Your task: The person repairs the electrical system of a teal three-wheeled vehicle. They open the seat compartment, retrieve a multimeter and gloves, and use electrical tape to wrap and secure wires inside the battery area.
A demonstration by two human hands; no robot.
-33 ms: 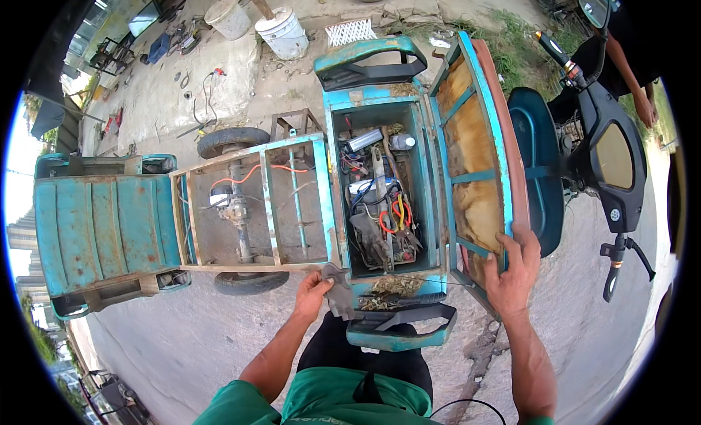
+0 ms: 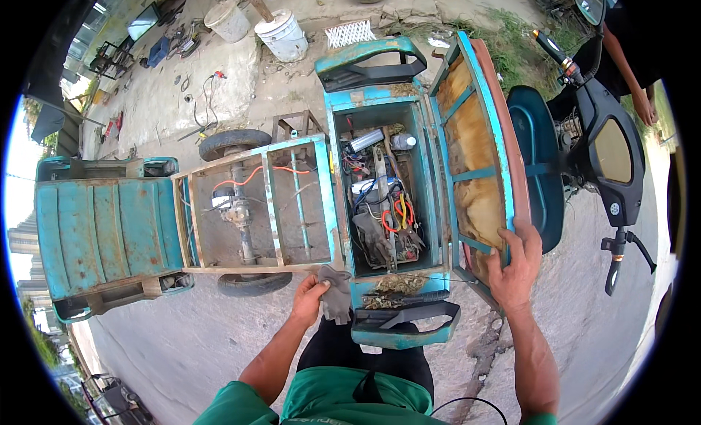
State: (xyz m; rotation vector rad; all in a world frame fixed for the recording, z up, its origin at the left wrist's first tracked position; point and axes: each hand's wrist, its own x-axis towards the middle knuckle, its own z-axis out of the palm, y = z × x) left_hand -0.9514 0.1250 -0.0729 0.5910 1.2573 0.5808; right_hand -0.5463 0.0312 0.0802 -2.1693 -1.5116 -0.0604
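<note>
My left hand (image 2: 310, 297) pinches a grey cloth (image 2: 336, 302), possibly a glove, beside the lower left corner of the open teal storage box (image 2: 338, 166). My right hand (image 2: 517, 268) grips the lower part of the hinged lid (image 2: 506, 195), which stands open with a stained tan inner side. Inside the box lie tangled wires, tools with orange and yellow handles (image 2: 398, 217), a silver cylinder (image 2: 366, 140) and a white bottle (image 2: 404, 142). Dry debris (image 2: 394, 285) lies on the box's near ledge.
Left are a bare frame (image 2: 272, 228) with axle and tyres (image 2: 255, 282), and a rusty teal panel (image 2: 106, 235). Right are a scooter seat (image 2: 537, 169) and handlebar (image 2: 606, 169), with another person's arm (image 2: 628, 74) beyond. Buckets (image 2: 281, 34) stand behind; a black fender (image 2: 405, 326) is nearby.
The grey cloth in my left hand has shifted very slightly, and the view has moved a little. My right hand stays on the lid.
</note>
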